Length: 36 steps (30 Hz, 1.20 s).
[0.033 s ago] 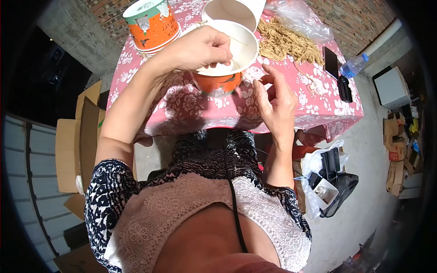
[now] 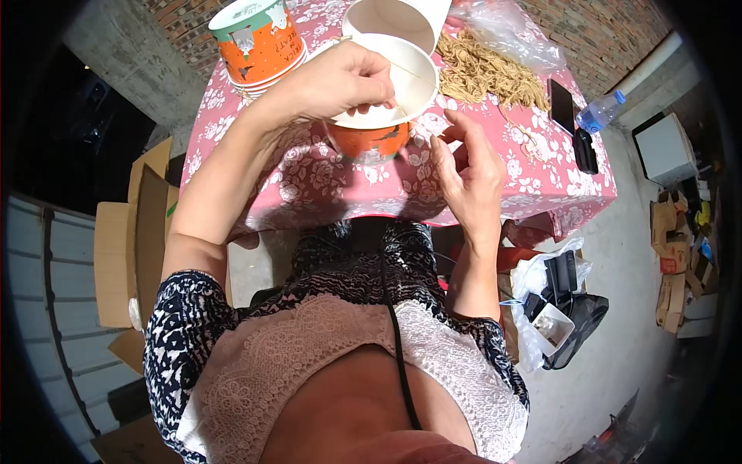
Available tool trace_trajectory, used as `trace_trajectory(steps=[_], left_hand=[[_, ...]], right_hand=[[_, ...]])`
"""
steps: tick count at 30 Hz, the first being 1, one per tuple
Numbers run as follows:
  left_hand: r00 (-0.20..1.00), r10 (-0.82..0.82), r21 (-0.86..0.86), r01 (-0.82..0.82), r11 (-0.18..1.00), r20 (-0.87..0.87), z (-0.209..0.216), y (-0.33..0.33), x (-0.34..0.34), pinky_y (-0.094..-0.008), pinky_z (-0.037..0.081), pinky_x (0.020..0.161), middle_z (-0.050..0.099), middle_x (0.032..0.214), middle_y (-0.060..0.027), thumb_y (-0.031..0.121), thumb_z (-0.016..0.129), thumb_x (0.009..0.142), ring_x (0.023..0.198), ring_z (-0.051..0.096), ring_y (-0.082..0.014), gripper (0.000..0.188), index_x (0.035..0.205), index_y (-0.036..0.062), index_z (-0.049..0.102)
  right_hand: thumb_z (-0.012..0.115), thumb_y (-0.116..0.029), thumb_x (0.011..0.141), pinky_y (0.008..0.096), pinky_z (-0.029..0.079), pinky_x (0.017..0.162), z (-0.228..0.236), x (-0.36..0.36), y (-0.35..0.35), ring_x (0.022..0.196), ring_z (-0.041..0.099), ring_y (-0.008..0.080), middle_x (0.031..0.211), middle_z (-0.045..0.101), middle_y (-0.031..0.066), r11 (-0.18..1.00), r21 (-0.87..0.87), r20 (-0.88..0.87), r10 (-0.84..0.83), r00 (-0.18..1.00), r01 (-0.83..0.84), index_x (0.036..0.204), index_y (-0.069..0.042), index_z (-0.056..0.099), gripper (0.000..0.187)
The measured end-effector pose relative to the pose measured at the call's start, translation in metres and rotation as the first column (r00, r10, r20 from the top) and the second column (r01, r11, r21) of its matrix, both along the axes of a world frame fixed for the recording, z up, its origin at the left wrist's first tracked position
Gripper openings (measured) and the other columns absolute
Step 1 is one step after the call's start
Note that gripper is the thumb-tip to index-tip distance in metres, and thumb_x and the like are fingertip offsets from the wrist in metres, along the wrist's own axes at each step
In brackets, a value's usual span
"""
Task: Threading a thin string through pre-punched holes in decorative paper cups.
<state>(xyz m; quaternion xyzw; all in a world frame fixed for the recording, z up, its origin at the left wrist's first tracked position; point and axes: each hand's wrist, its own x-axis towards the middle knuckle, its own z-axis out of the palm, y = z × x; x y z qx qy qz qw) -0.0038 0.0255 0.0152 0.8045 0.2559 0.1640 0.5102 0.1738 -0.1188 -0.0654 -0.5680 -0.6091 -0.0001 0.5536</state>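
Observation:
A paper bucket [image 2: 371, 143], orange outside and white inside, stands at the table's near edge with its mouth tipped toward me. My left hand [image 2: 357, 83] is over its mouth, thumb and fingertips pinched on a thin tan cord [image 2: 405, 114] by the inner wall. More of the cord crosses the white inside, and a bit shows at the rim on the right. My right hand [image 2: 473, 164] is held just right of the bucket, apart from it, thumb and fingers spread with nothing seen between them.
Stacked orange and green buckets [image 2: 259, 54] stand at the back left. Behind mine is another white-lined bucket [image 2: 390, 23]. Tan cords [image 2: 491, 73] lie heaped right, beside a clear plastic bag [image 2: 514, 35], phone [image 2: 562, 107], black case [image 2: 585, 151] and bottle [image 2: 601, 113]. Cardboard [image 2: 116, 263] stands left.
The left fingertips and the cord have shifted very slightly inside the bucket's mouth. My right hand stays nearly still.

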Motion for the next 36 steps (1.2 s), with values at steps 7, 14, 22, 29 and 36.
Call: trace_trajectory(steps=[7,14,22,29,36], left_hand=[[0.955,0.048,-0.326,0.053,0.944,0.294,-0.002,-0.007,0.008,-0.0188,0.04,0.047,0.068,0.078,-0.0103,0.008,0.059,0.089,0.054,0.051,-0.0056,0.015,0.079,-0.0025,0.064],[0.974,0.047,-0.319,0.026,0.947,0.22,-0.005,-0.004,0.011,-0.018,0.041,0.046,0.067,0.073,-0.009,0.006,0.07,0.085,0.053,0.054,-0.0062,0.011,0.085,-0.0043,0.066],[0.991,0.022,-0.235,0.01,0.972,0.134,-0.001,-0.013,0.016,-0.0202,0.044,0.048,0.065,0.071,-0.0062,0.001,0.07,0.081,0.054,0.055,-0.0067,0.01,0.088,-0.0061,0.068],[0.983,-0.07,-0.21,0.106,0.972,0.171,-0.008,-0.007,0.022,-0.0192,0.041,0.047,0.063,0.07,-0.0056,0.003,0.069,0.083,0.053,0.052,-0.0059,0.009,0.087,-0.0051,0.067],[0.985,-0.009,-0.325,0.065,0.943,0.171,-0.01,-0.007,0.017,-0.0175,0.04,0.05,0.063,0.072,-0.0042,0.009,0.07,0.086,0.053,0.052,-0.0048,0.013,0.083,0.0002,0.062]], right_hand=[[0.064,0.002,0.084,0.0366,0.051,0.063,0.006,0.0,0.002,0.071,0.065,0.028,0.086,0.064,0.0156,0.997,0.043,0.065,0.058,0.996,-0.061,0.114,-0.003,0.062,0.031],[0.063,0.009,0.077,0.0399,0.05,0.07,0.024,0.013,0.007,0.08,0.062,0.0323,0.087,0.058,0.0152,0.985,0.11,0.231,0.102,0.968,-0.13,0.114,-0.002,0.06,0.039],[0.062,0.011,0.075,0.04,0.05,0.074,0.042,0.01,0.035,0.086,0.062,0.033,0.094,0.06,0.015,0.921,0.283,0.358,0.159,0.92,-0.27,0.113,-0.001,0.06,0.04],[0.059,0.013,0.073,0.0396,0.052,0.081,0.052,0.01,0.053,0.097,0.062,0.0338,0.111,0.06,0.0163,0.882,0.216,0.334,0.336,0.881,-0.419,0.111,-0.002,0.062,0.04],[0.059,0.004,0.083,0.0427,0.043,0.097,0.029,0.023,0.041,0.113,0.054,0.0357,0.128,0.052,0.0223,0.959,0.212,0.21,0.144,0.967,-0.189,0.108,-0.001,0.063,0.025]])
